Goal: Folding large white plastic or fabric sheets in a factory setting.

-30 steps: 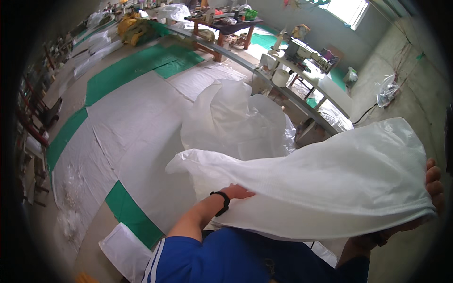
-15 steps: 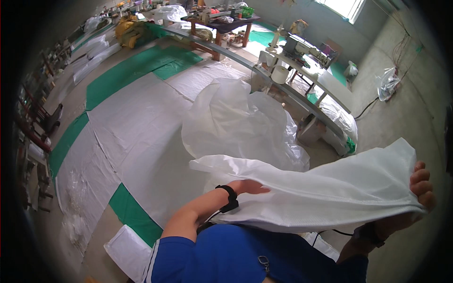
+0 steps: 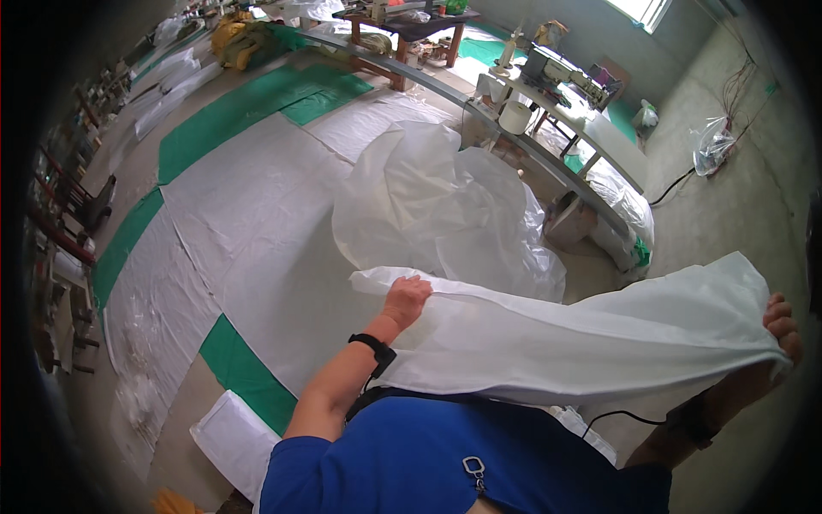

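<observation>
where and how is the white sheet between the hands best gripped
Likely by both ends: left hand on the upper edge from above, right hand round the right end from the outer side. The sheet spans between them, long and limp, so a middle grip would probably let it sag.

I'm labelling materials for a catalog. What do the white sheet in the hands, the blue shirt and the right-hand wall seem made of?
White sheet: probably woven plastic, faintly glossy, judging by its sheen and crisp folds; coated cloth is possible.
Blue shirt: soft fabric, matt, since it drapes without shine; the fibre can't be told.
Wall: likely cement or plaster, dull grey with blotches.
</observation>
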